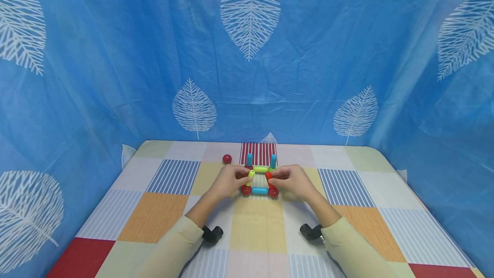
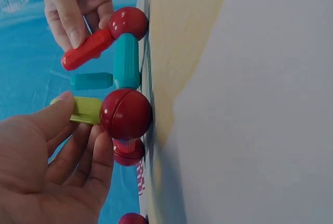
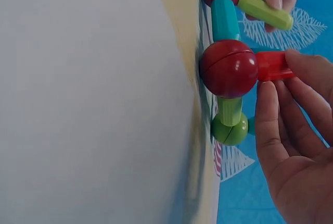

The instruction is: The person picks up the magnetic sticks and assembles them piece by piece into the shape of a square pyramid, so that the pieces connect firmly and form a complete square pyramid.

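Note:
A frame of balls and ribbed rods stands on the table. Its near side is a blue rod [image 1: 260,190] between a left red ball [image 1: 246,190] and a right red ball [image 3: 229,68]. Thumb and fingers of my left hand [image 1: 227,181] pinch a yellow-green rod [image 2: 87,110], which meets the left ball and points up. My right hand [image 1: 294,180] pinches a red rod [image 3: 273,66] that rises from the right ball. On the far side, a lime rod [image 1: 260,169] reaches a green ball [image 3: 230,128]. Two blue rods, left [image 1: 249,159] and right [image 1: 273,161], stand upright there.
A loose red ball [image 1: 227,158] lies beyond my left hand, left of the frame. The table [image 1: 258,226] has a patchwork cloth. Behind it and at both sides hangs a blue curtain [image 1: 308,76] with white leaves.

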{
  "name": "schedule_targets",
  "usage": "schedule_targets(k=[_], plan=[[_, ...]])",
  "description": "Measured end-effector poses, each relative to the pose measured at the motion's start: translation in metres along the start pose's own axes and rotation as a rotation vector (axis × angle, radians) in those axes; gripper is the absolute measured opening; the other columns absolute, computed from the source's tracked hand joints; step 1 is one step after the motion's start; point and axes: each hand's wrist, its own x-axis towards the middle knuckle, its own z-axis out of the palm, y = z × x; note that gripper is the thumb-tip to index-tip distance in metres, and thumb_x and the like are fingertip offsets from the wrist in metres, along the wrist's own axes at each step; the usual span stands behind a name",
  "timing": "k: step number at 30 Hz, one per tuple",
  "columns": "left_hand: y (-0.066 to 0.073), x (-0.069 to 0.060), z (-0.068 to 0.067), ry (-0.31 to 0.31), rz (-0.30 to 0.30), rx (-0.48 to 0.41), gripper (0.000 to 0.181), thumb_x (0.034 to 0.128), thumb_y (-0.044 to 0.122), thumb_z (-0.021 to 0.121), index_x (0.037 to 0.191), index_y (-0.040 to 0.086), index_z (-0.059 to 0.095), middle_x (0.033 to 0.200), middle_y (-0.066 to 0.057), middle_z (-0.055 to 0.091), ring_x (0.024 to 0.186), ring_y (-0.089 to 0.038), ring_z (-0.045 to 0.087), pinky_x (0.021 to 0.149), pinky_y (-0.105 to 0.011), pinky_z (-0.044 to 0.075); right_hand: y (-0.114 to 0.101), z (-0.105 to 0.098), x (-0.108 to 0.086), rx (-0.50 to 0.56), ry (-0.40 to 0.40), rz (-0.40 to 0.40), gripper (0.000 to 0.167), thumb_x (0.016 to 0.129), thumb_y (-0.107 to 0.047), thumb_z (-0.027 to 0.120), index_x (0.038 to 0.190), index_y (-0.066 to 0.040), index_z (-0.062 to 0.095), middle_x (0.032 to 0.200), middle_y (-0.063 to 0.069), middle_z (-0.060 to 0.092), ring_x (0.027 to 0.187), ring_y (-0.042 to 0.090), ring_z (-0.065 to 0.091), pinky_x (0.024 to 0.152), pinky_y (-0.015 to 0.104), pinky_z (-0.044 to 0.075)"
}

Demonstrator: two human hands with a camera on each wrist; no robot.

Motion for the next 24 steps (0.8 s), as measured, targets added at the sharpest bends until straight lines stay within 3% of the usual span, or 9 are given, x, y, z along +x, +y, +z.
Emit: schedule_targets(k=[4,19,24], plan=[[0.0,0.004,0.003,-0.017,0.011,0.021,0.027,0.091,0.019,0.078,0.116,0.008,0.078,0.101,-0.004,0.076,0.084,-0.011,0.063,0.073,-0.021,0.057,0.001,0.003,0.002,-0.003,0.004,0.013,0.021,0.088,-0.017,0.081,0.106,-0.005,0.079,0.099,0.009,0.079,0.088,0.012,0.072,0.078,0.024,0.058],[0.001,0.006,0.004,-0.024,-0.04,0.034,0.03,0.0927,0.022,0.077,0.12,0.008,0.076,0.102,-0.003,0.075,0.086,-0.013,0.062,0.074,-0.023,0.058,-0.002,0.003,0.006,-0.032,0.018,0.061,0.022,0.089,-0.021,0.08,0.108,-0.008,0.08,0.102,0.006,0.079,0.092,0.014,0.072,0.083,0.029,0.059],[0.004,0.012,-0.001,0.065,-0.063,-0.028,0.025,0.0947,0.022,0.075,0.116,0.009,0.075,0.098,-0.002,0.073,0.087,-0.015,0.064,0.075,-0.027,0.059,-0.001,-0.006,0.014,0.003,0.114,0.062,0.02,0.093,-0.023,0.077,0.105,-0.007,0.079,0.098,0.011,0.078,0.081,0.016,0.071,0.078,0.035,0.061]])
